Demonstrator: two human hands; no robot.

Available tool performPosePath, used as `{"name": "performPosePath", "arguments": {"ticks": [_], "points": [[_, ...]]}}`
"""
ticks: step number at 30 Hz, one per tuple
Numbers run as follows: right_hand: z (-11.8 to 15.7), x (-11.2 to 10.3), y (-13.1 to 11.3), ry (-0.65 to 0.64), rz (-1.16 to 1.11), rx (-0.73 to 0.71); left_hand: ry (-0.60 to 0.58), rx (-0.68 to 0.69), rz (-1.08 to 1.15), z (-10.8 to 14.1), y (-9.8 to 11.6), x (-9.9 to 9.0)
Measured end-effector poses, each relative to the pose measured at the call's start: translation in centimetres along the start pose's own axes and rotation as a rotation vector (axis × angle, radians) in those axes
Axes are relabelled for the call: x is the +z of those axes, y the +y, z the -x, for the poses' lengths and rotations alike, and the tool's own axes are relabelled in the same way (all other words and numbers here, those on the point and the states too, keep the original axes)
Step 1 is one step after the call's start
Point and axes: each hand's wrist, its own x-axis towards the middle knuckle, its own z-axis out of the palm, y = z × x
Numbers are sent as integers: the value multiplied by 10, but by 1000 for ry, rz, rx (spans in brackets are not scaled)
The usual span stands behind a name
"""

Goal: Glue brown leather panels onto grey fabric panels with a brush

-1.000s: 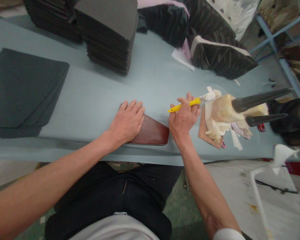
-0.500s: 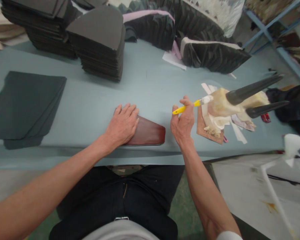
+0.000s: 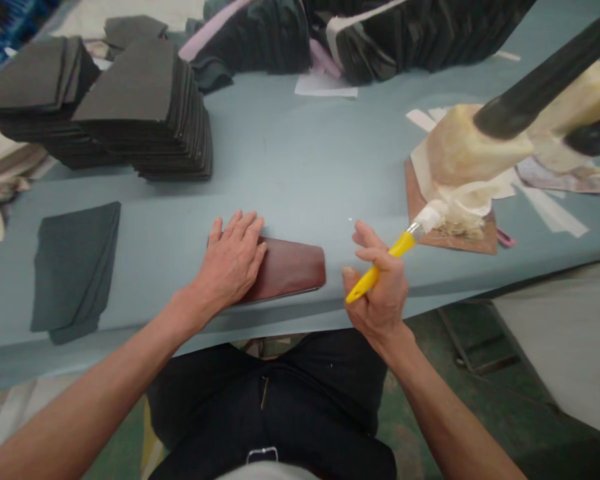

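In the head view, the two hands are well apart over the blue-grey bench [image 3: 290, 160]; the left hand [image 3: 233, 260] lies flat, palm down, on a shiny brown piece [image 3: 293, 267], with its fingers stretched out and not gripping; the brown piece lies close to the near edge of the bench, and its narrow end points toward the right hand [image 3: 383, 287]; that hand is closed around the handle of a yellow brush [image 3: 403, 245], just beside the brown piece and not touching it; the white bristles are at some pale, messy stuff [image 3: 463, 223] on a brown board [image 3: 414, 197], but I cannot tell if they touch it; a cream block [image 3: 465, 147] with a dark handle stands there too; some dark sheets [image 3: 73, 267] lie left of the left hand, near the same edge; two dark stacks [image 3: 145, 107] stand farther from that edge.
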Motion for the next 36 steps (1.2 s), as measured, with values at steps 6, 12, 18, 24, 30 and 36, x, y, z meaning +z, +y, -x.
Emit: {"name": "performPosePath", "arguments": {"ticks": [6,12,18,24,30,36], "points": [[27,-1,-13,-1,-108,11,-30,47,58,-26,29,-3],[35,17,-26,-12,-130,-73,-49,103,61,-55,61,14],[46,28,-28,-35,-103,-42,-16,130,4,-60,73,29],[51,34,-23,-15,-82,-56,-73,104,-60,-66,81,24],[51,34,-20,-26,-61,-94,14,96,-45,-83,80,26],[49,30,-14,-60,-25,-156,58,88,-17,-95,68,28]]}}
